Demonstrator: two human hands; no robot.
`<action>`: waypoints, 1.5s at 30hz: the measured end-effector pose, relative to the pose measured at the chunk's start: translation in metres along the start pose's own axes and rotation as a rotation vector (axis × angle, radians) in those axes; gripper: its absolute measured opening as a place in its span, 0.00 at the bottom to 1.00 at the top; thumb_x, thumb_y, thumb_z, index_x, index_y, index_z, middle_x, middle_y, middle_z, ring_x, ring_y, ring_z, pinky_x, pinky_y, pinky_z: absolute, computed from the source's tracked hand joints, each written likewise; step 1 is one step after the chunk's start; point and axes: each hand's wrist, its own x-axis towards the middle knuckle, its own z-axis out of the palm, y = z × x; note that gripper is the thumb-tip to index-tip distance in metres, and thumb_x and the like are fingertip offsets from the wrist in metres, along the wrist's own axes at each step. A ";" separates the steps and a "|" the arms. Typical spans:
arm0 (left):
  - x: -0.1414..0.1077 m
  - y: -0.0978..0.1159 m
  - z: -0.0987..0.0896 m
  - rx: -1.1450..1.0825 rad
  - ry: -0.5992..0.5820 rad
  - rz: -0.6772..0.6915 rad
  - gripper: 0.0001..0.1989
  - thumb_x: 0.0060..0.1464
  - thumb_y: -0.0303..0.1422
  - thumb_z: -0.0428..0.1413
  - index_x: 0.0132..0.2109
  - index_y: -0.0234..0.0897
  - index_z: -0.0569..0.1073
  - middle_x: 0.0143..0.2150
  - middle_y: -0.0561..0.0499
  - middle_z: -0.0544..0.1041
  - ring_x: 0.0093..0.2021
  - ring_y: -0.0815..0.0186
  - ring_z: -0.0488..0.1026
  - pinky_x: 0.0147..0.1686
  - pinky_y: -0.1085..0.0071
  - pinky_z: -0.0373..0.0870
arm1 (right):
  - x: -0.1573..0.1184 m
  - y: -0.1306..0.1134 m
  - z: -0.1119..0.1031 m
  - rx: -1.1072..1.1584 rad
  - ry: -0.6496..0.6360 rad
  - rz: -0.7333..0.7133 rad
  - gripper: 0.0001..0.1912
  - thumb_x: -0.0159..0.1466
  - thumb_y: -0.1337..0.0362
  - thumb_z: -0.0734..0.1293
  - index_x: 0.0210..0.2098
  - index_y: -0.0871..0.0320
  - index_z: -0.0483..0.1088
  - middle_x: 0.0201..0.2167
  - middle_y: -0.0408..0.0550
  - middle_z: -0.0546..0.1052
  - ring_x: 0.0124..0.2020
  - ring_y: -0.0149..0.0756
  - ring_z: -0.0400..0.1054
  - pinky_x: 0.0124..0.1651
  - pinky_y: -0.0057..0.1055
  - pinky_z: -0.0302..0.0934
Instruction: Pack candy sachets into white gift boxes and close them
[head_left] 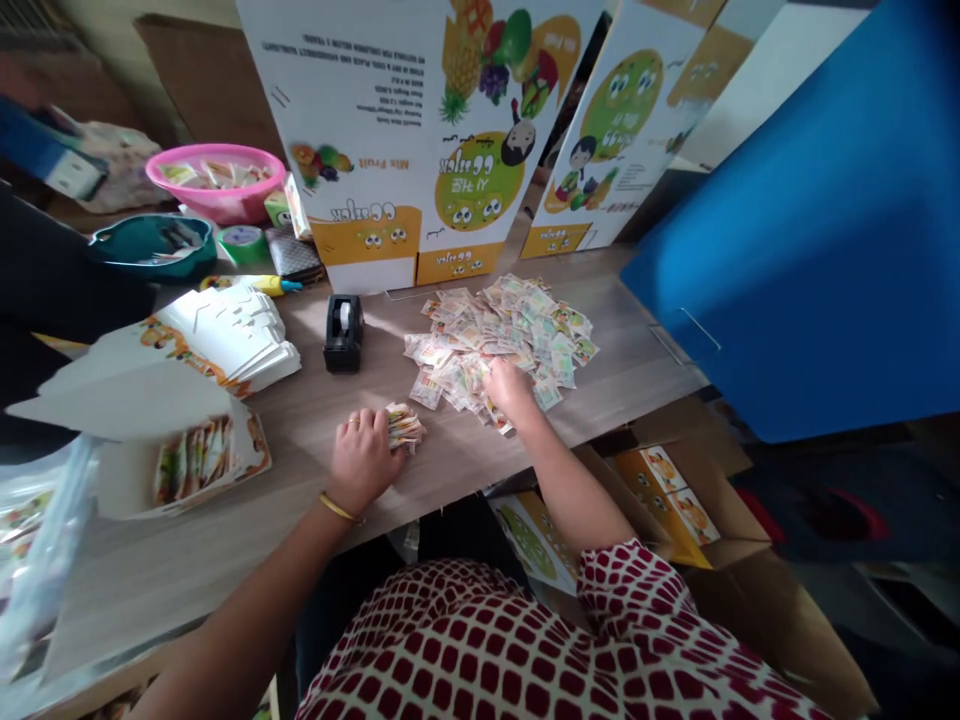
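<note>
Shows soft sheen on the flat, grey-brown, wood-grained tabletop (384,352) near centre; darkens lower right; blurs, stretches toward edges.

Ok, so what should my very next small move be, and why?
I'd probably pick one packet from the loose pile with your right hand and add it to the small bunch at your left hand. Your right fingers are at the pile's near side, and the bunch stands close by on the table.
</note>
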 end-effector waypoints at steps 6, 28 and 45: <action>-0.009 -0.005 0.004 -0.072 0.158 0.128 0.17 0.56 0.37 0.58 0.51 0.36 0.70 0.70 0.31 0.64 0.72 0.39 0.57 0.67 0.40 0.53 | -0.012 -0.054 0.009 0.137 0.159 -0.487 0.17 0.75 0.65 0.56 0.49 0.59 0.76 0.51 0.56 0.79 0.56 0.45 0.68 0.64 0.38 0.56; -0.009 -0.021 -0.010 -0.221 -0.221 0.038 0.39 0.55 0.39 0.63 0.71 0.45 0.60 0.65 0.38 0.70 0.59 0.49 0.71 0.58 0.53 0.69 | 0.000 -0.076 0.004 0.371 -0.521 -0.706 0.20 0.64 0.58 0.69 0.55 0.42 0.77 0.52 0.54 0.81 0.53 0.48 0.76 0.56 0.43 0.69; -0.115 -0.117 -0.103 -0.397 0.507 -0.802 0.34 0.55 0.37 0.60 0.67 0.39 0.61 0.57 0.42 0.75 0.56 0.52 0.75 0.57 0.53 0.73 | -0.028 -0.313 0.041 0.324 -0.259 -0.956 0.18 0.73 0.62 0.59 0.44 0.62 0.80 0.46 0.56 0.83 0.45 0.42 0.75 0.44 0.29 0.61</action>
